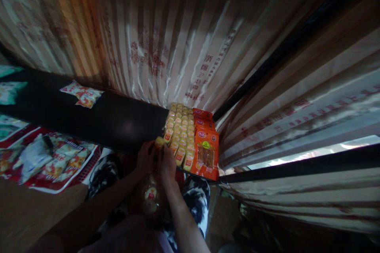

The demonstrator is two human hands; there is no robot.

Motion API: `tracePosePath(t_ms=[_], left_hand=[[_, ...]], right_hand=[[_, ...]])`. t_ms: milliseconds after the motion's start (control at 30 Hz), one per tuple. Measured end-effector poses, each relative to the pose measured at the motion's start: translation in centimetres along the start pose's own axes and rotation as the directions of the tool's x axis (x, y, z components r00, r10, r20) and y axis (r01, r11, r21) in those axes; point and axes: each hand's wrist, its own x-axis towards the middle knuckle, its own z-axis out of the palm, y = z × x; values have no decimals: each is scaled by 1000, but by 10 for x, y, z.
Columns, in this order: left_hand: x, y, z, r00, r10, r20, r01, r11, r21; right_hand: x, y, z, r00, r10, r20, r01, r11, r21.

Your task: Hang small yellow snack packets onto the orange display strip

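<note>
Both hands are close together at the front edge of a dark shelf. My left hand (145, 157) and my right hand (168, 164) are closed on a small yellow wrapped snack pack (159, 142) between their fingertips. Just beyond my right hand stand rows of the same yellow snack packs (179, 130), stacked close together. Orange snack bags (207, 152) with a clear window lie against the right side of these rows. Below my hands, at my lap, is a clear plastic bag (151, 195) with a similar round pack in it; its lower part is dim.
The dark shelf (124, 120) runs leftward along a pleated printed curtain (148, 47). White-and-orange snack bags (83, 94) and green bags (12, 91) lie on it. At lower left is a red basket (94, 160) of snack bags. A dark pole (255, 77) slants up at right.
</note>
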Motion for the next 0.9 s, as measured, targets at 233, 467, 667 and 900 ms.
tracePosePath(t_ms=[233, 467, 667, 900], left_hand=[[13, 3, 7, 999, 31, 17, -31, 999, 45], [19, 0, 19, 1000, 3, 29, -4, 999, 36], [21, 2, 24, 999, 2, 37, -2, 1000, 5], [22, 3, 27, 998, -3, 67, 5, 1000, -27]], right_hand=[[-2, 4, 3, 999, -16, -43, 23, 988, 155], [0, 6, 0, 998, -28, -51, 38, 977, 208], [2, 8, -3, 1000, -15, -1, 15, 976, 216], [5, 6, -6, 999, -40, 6, 40, 994, 99]])
